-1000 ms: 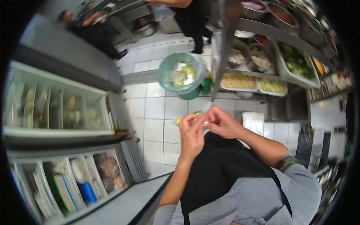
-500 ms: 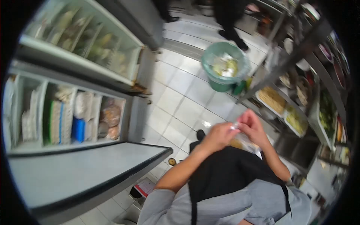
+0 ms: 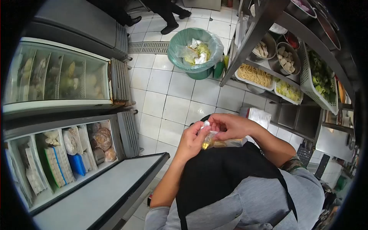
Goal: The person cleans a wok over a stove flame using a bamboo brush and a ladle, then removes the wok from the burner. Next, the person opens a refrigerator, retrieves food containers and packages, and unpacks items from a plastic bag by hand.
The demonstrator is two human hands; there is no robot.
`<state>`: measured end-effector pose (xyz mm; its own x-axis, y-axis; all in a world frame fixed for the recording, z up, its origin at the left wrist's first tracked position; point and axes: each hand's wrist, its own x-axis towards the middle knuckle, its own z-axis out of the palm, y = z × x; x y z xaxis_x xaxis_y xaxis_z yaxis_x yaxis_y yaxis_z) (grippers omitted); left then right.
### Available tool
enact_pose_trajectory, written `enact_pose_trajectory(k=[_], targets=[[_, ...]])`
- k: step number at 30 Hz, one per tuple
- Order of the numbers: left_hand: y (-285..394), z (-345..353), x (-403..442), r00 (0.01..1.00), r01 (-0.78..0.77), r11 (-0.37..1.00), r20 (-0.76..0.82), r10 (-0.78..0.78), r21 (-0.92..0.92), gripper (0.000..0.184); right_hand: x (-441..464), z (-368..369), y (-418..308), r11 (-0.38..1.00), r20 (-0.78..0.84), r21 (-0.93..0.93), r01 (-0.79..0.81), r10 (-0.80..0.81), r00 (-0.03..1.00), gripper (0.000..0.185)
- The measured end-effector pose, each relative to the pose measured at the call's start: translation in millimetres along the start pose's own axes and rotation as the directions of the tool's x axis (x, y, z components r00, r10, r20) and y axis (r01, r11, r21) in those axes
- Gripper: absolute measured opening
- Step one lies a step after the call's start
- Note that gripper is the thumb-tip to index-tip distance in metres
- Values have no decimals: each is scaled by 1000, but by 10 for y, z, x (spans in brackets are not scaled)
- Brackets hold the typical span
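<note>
A clear plastic bag [image 3: 234, 143] with something yellow in it is in front of my black apron. My left hand [image 3: 193, 138] is closed, its thumb and fingers pinching the bag's gathered whitish end. Against the same bag, to the right, my right hand [image 3: 233, 126] is closed too, with bent fingers and the thumb pressed on the plastic. Part of the bag is hidden behind my hands, and I cannot make out exactly what its contents are.
An open freezer door [image 3: 99, 188] stands at my left, beside compartments of bagged food. Ahead is a lined green bin [image 3: 180, 65] with scraps. Steel shelving at right holds noodles [image 3: 255, 75] and a basket of greens [image 3: 321, 78]. A person's legs [image 3: 163, 15] are beyond the bin.
My view has swung right, so the bin and the hands now appear further left. The hands stay together on the bag, and more of it shows below the right hand.
</note>
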<state>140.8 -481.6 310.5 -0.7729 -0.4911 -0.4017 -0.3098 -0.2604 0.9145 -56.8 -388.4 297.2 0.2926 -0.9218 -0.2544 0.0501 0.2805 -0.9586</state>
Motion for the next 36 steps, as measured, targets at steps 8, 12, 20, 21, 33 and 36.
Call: enact_pose_trajectory(k=[8,12,20,21,33,36], targets=[[-128,-250,-24,868,-14,940,-471,-158,-342,62,-33,-129,326,888,-226,452,83,24,974,26],[-243,-87,50,961,1,576,-158,-226,-817,61,260,-7,64,988,-229,12,151,-144,963,28],[28,-871,156,815,-435,563,-573,-86,-703,48,1079,121,-674,837,-200,-348,422,-506,839,64],[51,-964,113,784,-492,567,-620,-42,-661,45,1219,161,-661,925,-150,-217,311,-347,926,69],[-450,-2316,-229,452,-699,524,-869,-202,-486,30,2826,1242,-1055,750,324,-647,138,107,940,51],[-327,-2693,-497,283,-810,460,-929,-237,-364,29,3212,1454,-963,885,461,-452,114,123,879,50]])
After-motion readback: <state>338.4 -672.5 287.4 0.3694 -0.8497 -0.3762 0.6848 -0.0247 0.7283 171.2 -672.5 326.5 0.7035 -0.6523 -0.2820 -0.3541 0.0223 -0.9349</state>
